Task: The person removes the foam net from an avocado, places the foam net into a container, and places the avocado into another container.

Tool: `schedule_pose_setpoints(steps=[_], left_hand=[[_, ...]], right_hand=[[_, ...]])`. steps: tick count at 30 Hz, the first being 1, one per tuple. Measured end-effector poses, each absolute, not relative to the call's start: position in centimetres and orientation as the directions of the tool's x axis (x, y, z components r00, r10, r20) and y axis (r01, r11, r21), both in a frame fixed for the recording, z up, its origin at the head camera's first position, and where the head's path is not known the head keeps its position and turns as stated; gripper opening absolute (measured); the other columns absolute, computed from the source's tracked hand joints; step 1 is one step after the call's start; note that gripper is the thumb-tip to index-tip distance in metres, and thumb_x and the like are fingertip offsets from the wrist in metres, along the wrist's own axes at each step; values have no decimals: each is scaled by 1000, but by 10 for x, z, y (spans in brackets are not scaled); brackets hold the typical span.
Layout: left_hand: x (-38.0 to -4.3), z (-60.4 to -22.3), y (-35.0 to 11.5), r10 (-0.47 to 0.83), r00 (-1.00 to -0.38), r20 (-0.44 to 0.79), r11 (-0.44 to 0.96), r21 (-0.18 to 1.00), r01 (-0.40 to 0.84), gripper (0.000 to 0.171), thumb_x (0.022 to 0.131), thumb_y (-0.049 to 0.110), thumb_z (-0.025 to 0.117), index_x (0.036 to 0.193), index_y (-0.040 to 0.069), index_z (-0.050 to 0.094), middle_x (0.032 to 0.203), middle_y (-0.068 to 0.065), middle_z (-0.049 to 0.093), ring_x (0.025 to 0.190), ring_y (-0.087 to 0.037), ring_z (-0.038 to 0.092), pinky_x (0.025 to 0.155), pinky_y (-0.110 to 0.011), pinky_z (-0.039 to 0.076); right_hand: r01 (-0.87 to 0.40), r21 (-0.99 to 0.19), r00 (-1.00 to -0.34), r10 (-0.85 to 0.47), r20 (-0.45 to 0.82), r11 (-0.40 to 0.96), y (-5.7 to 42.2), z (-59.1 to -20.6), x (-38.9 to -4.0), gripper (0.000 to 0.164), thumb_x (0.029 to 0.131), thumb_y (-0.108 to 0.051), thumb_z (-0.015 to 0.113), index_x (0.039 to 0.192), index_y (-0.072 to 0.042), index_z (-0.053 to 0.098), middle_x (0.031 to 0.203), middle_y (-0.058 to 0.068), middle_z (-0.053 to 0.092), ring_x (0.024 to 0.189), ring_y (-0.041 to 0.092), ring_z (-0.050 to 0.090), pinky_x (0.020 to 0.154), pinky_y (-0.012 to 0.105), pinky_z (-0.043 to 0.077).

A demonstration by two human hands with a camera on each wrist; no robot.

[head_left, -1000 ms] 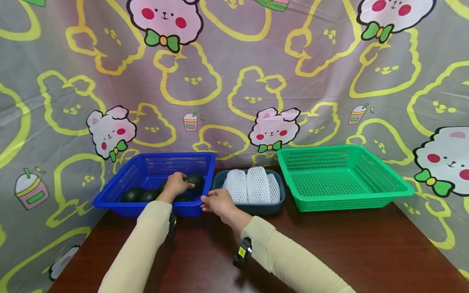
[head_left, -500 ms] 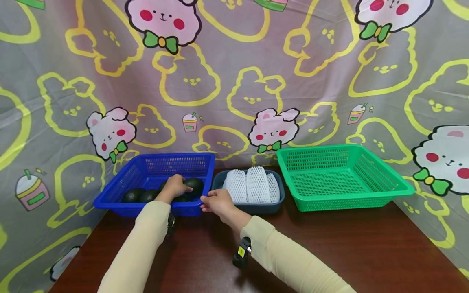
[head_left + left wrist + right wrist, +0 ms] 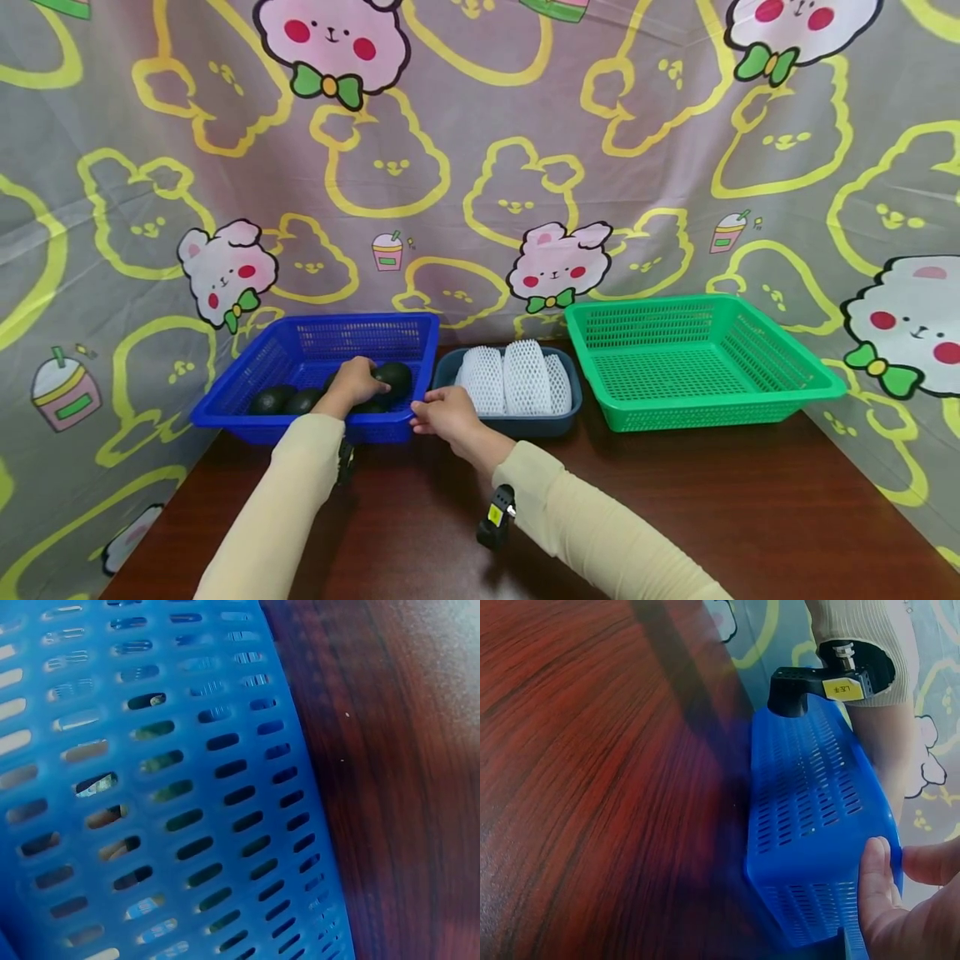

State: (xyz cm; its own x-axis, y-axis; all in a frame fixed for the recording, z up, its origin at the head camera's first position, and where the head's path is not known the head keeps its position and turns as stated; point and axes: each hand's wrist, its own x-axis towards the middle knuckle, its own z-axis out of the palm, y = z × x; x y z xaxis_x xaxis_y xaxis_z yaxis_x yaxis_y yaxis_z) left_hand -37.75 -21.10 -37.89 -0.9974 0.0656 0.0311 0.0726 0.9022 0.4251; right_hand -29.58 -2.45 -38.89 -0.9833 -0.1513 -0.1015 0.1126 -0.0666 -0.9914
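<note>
In the head view, a blue basket (image 3: 429, 354) at the left holds several dark green avocados (image 3: 272, 400). My left hand (image 3: 355, 383) reaches over the front rim and grips one avocado (image 3: 397, 379) near the basket's right side. The left wrist view shows only the slotted basket wall (image 3: 191, 735) and the tabletop; the hand and fruit are hidden behind it. With thumb and fingers, my right hand (image 3: 447, 412) pinches the basket's front right corner. In the right wrist view, the right hand's thumb and fingers (image 3: 873, 877) straddle the rim.
Right of the blue basket stands a small dark blue tub (image 3: 525, 427) with white foam net sleeves (image 3: 527, 383). A green basket (image 3: 705, 408) sits farther right. A patterned curtain (image 3: 480, 167) hangs behind the brown wooden table (image 3: 637, 483).
My left hand and the gripped avocado have shifted slightly left and down inside the basket. The right hand keeps its pinch on the corner.
</note>
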Motion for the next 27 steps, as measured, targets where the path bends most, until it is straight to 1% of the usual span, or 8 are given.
schedule_pose_setpoints(steps=[7, 16, 24, 27], left_hand=[[-378, -379, -212, 63, -998, 22, 900, 431, 66, 54, 85, 18, 73, 122, -17, 55, 123, -33, 56, 114, -46, 53, 96, -52, 43], [-377, -378, -214, 54, -998, 39, 899, 433, 65, 51, 87, 17, 72, 122, -17, 55, 123, -34, 56, 113, -47, 53, 95, -53, 43], [-378, -377, -216, 41, -997, 62, 900, 432, 64, 49, 89, 17, 69, 122, -17, 55, 123, -34, 55, 114, -48, 52, 94, -53, 44], [-378, -377, -217, 40, -998, 52, 897, 439, 59, 50, 89, 17, 69, 123, -16, 55, 124, -34, 55, 115, -47, 52, 95, -53, 43]], right_hand=[[111, -992, -983, -156, -101, -63, -22, -387, -295, 24, 91, 2, 64, 111, 14, 57, 85, 16, 66, 65, 16, 65, 66, 31, 57], [101, -993, -983, -159, -90, -61, -21, -388, -297, 19, 90, 4, 64, 105, 13, 59, 82, 15, 65, 63, 16, 64, 64, 30, 57], [83, -995, -984, -161, -74, -52, -18, -388, -296, 21, 90, 2, 64, 107, 14, 58, 82, 15, 66, 61, 15, 62, 63, 31, 57], [79, -995, -984, -166, -68, -56, -17, -387, -296, 23, 90, 3, 64, 108, 15, 57, 82, 15, 66, 60, 14, 61, 63, 31, 57]])
